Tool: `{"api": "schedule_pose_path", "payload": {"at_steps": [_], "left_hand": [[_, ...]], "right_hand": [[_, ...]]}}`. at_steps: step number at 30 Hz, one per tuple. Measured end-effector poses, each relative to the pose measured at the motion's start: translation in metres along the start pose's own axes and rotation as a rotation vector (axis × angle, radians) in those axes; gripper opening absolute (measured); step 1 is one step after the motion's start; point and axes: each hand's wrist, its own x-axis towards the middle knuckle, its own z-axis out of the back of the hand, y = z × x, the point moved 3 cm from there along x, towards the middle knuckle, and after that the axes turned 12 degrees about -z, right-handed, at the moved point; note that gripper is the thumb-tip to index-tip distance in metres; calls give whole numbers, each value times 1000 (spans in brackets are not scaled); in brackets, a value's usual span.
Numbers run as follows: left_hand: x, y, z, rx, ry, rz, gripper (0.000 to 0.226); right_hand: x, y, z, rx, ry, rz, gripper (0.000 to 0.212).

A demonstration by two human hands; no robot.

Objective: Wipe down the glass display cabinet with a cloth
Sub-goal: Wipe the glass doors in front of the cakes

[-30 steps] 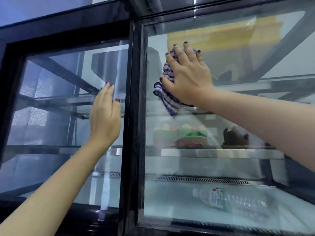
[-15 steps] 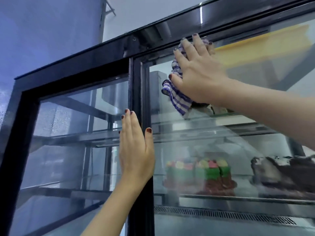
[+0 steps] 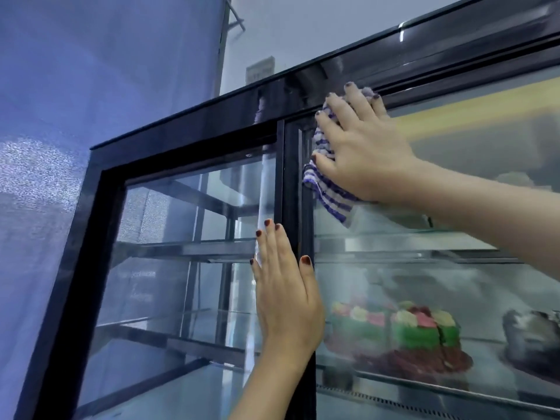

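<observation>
A black-framed glass display cabinet [image 3: 100, 207] with two sliding glass doors fills the view. My right hand [image 3: 360, 147] lies flat on a blue-and-white striped cloth [image 3: 330, 198], pressing it against the top left corner of the right door, fingers straight and reaching the upper frame. The cloth's lower end hangs out below my palm. My left hand [image 3: 285, 295] rests flat, fingers straight, on the black centre post where the doors meet, lower down.
Behind the right glass a green cake with coloured icing [image 3: 418, 331] sits on a shelf, a dark cake [image 3: 533, 334] to its right. Metal shelves [image 3: 188, 250] show behind the left door. A bluish wall [image 3: 60, 86] stands to the left.
My right hand and the cloth have moved up the right door from mid-glass to its top corner. My left hand has shifted from the left pane onto the centre post.
</observation>
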Motion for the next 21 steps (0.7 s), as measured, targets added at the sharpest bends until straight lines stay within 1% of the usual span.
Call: {"api": "schedule_pose_path", "payload": {"at_steps": [3, 6, 10, 12, 14, 16, 17, 19, 21], "left_hand": [[-3, 2, -1, 3, -12, 23, 48], [-2, 2, -1, -8, -3, 46, 46], [-3, 2, 2, 24, 32, 64, 57], [-6, 4, 2, 28, 44, 92, 60], [-8, 6, 1, 22, 45, 117, 60], [-8, 8, -1, 18, 55, 137, 54], [-7, 9, -2, 18, 61, 140, 53], [-7, 8, -3, 42, 64, 131, 61], [-6, 6, -2, 45, 53, 114, 63]], "right_hand": [[-9, 16, -6, 20, -11, 41, 63], [26, 47, -15, 23, 41, 38, 62], [70, 72, -20, -48, 75, -7, 58], [58, 71, -21, -60, 70, -16, 59], [32, 63, -22, -22, 35, -23, 61], [13, 56, -20, 15, 29, -27, 62], [14, 53, -18, 19, 36, -35, 61], [35, 44, -13, 12, 47, -65, 61], [63, 28, -7, -14, 45, -140, 59]]}}
